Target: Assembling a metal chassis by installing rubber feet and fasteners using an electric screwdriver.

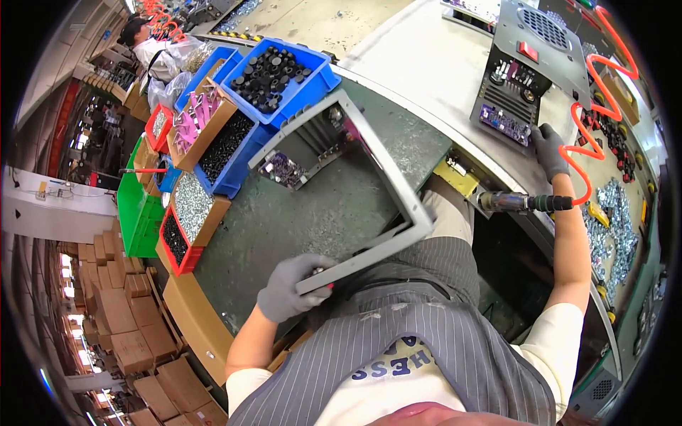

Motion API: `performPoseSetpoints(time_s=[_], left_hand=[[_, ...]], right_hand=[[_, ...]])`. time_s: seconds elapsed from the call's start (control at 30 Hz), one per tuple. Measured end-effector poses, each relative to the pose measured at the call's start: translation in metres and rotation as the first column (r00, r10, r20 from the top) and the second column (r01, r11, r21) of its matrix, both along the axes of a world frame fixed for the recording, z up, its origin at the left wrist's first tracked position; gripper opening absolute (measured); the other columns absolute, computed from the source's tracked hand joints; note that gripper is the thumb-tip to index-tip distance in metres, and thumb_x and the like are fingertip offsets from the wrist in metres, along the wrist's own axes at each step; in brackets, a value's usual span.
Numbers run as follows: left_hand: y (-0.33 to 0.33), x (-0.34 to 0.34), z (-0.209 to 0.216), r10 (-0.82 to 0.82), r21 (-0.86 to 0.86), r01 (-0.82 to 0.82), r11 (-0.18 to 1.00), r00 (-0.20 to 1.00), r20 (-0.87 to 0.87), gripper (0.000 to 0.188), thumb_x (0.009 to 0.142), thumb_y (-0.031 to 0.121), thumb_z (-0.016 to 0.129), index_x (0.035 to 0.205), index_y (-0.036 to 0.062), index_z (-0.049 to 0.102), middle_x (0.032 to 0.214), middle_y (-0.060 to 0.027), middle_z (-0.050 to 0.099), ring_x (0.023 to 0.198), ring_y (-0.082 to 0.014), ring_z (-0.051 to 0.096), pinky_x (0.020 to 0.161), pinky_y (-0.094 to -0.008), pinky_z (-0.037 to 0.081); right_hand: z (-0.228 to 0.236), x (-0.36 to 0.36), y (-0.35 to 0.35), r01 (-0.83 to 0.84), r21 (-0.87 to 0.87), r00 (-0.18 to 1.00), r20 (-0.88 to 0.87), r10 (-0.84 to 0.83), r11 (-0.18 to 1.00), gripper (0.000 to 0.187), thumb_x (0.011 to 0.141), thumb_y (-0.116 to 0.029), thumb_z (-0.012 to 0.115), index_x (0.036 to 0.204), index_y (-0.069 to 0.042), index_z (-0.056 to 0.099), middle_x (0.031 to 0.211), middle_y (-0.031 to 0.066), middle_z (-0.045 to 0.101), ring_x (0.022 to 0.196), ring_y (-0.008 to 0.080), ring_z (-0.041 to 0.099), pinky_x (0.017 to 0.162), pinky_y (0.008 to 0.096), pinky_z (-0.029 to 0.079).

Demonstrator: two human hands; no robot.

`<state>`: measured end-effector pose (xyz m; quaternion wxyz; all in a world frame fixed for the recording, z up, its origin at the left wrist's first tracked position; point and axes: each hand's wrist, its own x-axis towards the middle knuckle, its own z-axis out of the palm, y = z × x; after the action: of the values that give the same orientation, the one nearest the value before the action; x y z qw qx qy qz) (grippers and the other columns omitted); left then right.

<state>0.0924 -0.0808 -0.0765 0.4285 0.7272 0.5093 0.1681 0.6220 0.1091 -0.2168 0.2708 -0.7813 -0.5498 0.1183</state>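
My left hand (pixel 295 287), in a grey glove, is closed around the near corner of a grey metal chassis (pixel 373 255). This open housing tilts over the green work surface at my lap, and a purple circuit board (pixel 283 169) shows inside it. Out to the right, my gloved right hand (pixel 550 153) is at the lower corner of a second grey chassis (pixel 513 35), with its fingers curled at the edge. That chassis carries a round grille, a red switch (pixel 528 50) and another purple board (pixel 503 123). A powered screwdriver (pixel 508 201) lies below my right hand.
An orange coiled hose (pixel 593 153) hangs beside my right arm. At left stand a blue bin (pixel 317 84) of black knob-like parts, a cardboard box (pixel 218 122) of pink parts, and screw bins. Silver screws (pixel 614 227) are heaped far right. Another person (pixel 158 53) is at upper left.
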Motion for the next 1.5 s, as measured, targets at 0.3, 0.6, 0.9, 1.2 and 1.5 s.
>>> performPoseSetpoints(time_s=[0.3,0.6,0.9,1.2,1.5], left_hand=[[0.143,0.089,0.102,0.236,0.124,-0.393,0.911,0.744,0.625,0.041,0.089,0.035,0.05,0.112,0.0018,0.053,0.104,-0.0068,0.058,0.093,-0.0144,0.057,0.084,-0.0299,0.046],[0.327,0.154,0.065,0.394,-0.34,-0.324,0.883,0.115,0.912,0.033,0.09,0.03,0.046,0.105,0.0008,0.052,0.1,-0.0149,0.059,0.089,-0.0277,0.06,0.082,-0.0405,0.05],[0.339,0.182,0.01,0.359,-0.322,-0.166,0.932,0.298,0.885,0.052,0.091,0.042,0.047,0.124,0.0024,0.043,0.114,-0.0158,0.055,0.106,-0.0313,0.054,0.092,-0.0434,0.043],[0.248,0.071,-0.105,0.262,0.725,0.06,0.686,0.909,-0.323,0.043,0.08,0.03,0.056,0.116,0.0084,0.049,0.118,-0.0147,0.049,0.116,-0.0323,0.043,0.099,-0.0425,0.033],[0.25,0.074,-0.097,0.28,0.691,-0.004,0.723,0.916,-0.287,0.037,0.079,0.025,0.057,0.111,0.0096,0.052,0.117,-0.0142,0.048,0.118,-0.0321,0.041,0.101,-0.0425,0.03]], right_hand=[[0.036,-0.016,-0.013,-0.04,-0.069,0.999,0.017,0.041,0.997,0.039,0.087,-0.04,0.049,0.09,-0.002,0.058,0.083,0.0198,0.062,0.08,0.0334,0.06,0.072,0.0402,0.044],[0.031,-0.021,-0.02,-0.139,0.165,0.989,0.081,0.127,0.976,0.036,0.086,-0.036,0.054,0.088,-0.001,0.06,0.071,0.0149,0.059,0.067,0.0252,0.058,0.064,0.0365,0.044],[0.037,0.034,-0.097,0.221,-0.139,0.975,0.047,-0.216,0.965,0.042,0.079,-0.033,0.06,0.106,-0.001,0.055,0.088,0.0207,0.062,0.084,0.0354,0.06,0.073,0.0394,0.047],[0.034,0.004,-0.081,0.034,-0.302,0.925,-0.352,-0.144,0.953,0.04,0.081,-0.032,0.057,0.095,0.006,0.054,0.077,0.0166,0.059,0.074,0.025,0.058,0.066,0.036,0.046],[0.05,-0.065,-0.004,-0.11,-0.402,0.761,-0.622,-0.183,0.909,0.041,0.083,-0.037,0.053,0.096,0.001,0.05,0.059,0.0099,0.054,0.041,0.0176,0.05,0.039,0.0275,0.039]])
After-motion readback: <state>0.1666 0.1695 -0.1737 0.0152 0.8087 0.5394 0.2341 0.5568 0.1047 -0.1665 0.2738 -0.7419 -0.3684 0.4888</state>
